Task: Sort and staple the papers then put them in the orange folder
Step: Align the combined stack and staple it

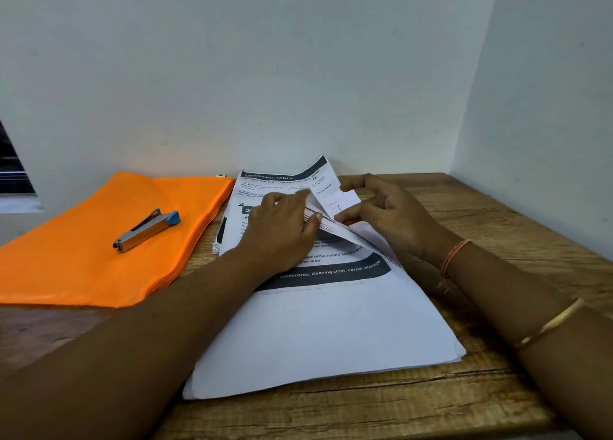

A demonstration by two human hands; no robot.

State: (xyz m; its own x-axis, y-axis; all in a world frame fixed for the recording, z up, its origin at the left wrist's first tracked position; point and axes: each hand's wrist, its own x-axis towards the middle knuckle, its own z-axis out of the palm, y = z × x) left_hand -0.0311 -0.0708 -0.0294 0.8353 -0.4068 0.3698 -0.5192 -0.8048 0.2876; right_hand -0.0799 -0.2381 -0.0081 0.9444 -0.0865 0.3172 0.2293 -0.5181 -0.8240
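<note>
Far left, a dark window edge (13,167) peeks in at the frame's side, and right beside it the orange folder (83,267) lies flat on the desk (497,227), its far end up near the pale wall (298,58). On top of that folder sits the stapler (146,226), silver body with a blue tip, lying at a slant and touched by nobody. Moving along, the folder's right edge lies just beside the papers (331,333), a thick stack of printed sheets squarely in the middle of the desk, its blank white lower half nearest the camera and dark printed banners further up. Now the action: the left hand (282,234) is palm down on the upper part of the stack, fingers bent over the turned-up sheets and thumb set against their fanned edges, so it is holding paper. Just to its right, the right hand (388,217) has the top right corner of several sheets lifted off the stack, thumb beneath and fingers spread over the top, pinching them. The raised sheets tilt up between the two hands, and the corner of one printed page stands up behind them toward the wall. On the right wrist there is an orange thread band (452,257), and lower down the forearm a gold bangle (550,323).
</note>
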